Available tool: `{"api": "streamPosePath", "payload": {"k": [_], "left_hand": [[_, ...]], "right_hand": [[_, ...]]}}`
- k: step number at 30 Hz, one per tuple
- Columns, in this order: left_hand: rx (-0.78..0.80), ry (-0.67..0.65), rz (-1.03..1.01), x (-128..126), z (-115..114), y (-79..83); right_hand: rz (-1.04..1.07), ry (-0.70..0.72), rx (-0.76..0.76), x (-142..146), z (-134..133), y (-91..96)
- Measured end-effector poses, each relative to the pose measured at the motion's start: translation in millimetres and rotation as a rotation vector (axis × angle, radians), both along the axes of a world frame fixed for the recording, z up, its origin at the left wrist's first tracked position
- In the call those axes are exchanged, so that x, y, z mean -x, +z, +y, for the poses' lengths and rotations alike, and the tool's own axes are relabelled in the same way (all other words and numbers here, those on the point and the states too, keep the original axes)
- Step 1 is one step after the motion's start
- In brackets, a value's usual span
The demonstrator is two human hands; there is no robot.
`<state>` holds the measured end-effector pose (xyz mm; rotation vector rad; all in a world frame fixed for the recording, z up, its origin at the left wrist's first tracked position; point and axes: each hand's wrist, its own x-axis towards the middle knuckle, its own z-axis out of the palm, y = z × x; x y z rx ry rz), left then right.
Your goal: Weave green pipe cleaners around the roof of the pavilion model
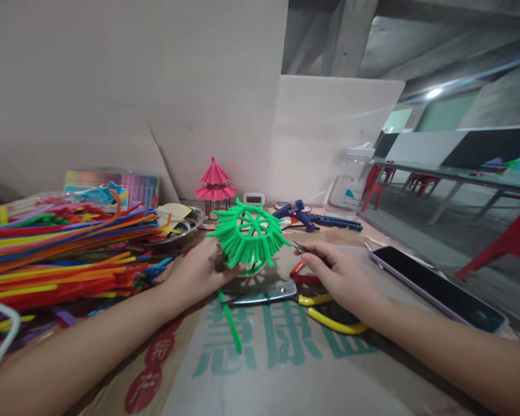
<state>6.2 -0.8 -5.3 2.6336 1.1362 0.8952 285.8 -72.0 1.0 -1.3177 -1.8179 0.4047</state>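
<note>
My left hand (203, 267) is closed on the lower part of a green pipe-cleaner model (253, 237), whose ring of drooping strands looks like a pavilion roof with a spoked open top. A loose green pipe cleaner (230, 323) lies below that hand. To the right of the model, my right hand (333, 270) pinches a small metal-tipped tool (300, 247), mostly hidden by the fingers. Beneath and between the hands lie scissors (264, 293) with yellow handles. A red handle (302, 271) shows beside the right fingers; what it belongs to is unclear.
Bundles of coloured pipe cleaners (65, 242) are heaped at the left, near a metal bowl (190, 226). Behind stand a pink pagoda model (215, 185), a blue glue gun (298, 215) and a clear plastic jug (349, 185). A phone (437, 286) lies at right.
</note>
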Motion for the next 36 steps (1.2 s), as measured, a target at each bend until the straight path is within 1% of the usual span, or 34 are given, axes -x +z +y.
{"api": "streamPosePath", "payload": {"k": [6,11,15,20,26,31,36], "left_hand": [[-0.014,-0.032,0.064,1.2,-3.3,5.7],[-0.027,0.012,0.140,2.2,-2.9,5.6],[-0.045,-0.009,0.117,2.7,-1.9,4.2],[-0.042,-0.046,0.106,2.0,-3.0,6.2],[-0.042,-0.023,0.094,1.8,-2.6,5.7],[-0.027,-0.036,0.081,1.3,-3.1,5.5],[-0.015,-0.028,0.075,0.4,-4.0,6.2]], "right_hand": [[-0.041,0.004,0.015,1.7,2.0,2.3],[-0.038,0.040,0.011,0.1,4.3,-1.2],[-0.023,0.048,0.017,-0.1,4.3,-2.1],[-0.013,0.049,0.022,0.9,3.5,-0.3],[-0.025,0.045,0.025,0.8,4.2,-0.3],[0.012,0.047,0.018,1.6,4.6,0.4],[0.041,0.052,0.050,2.9,4.8,2.6]]}}
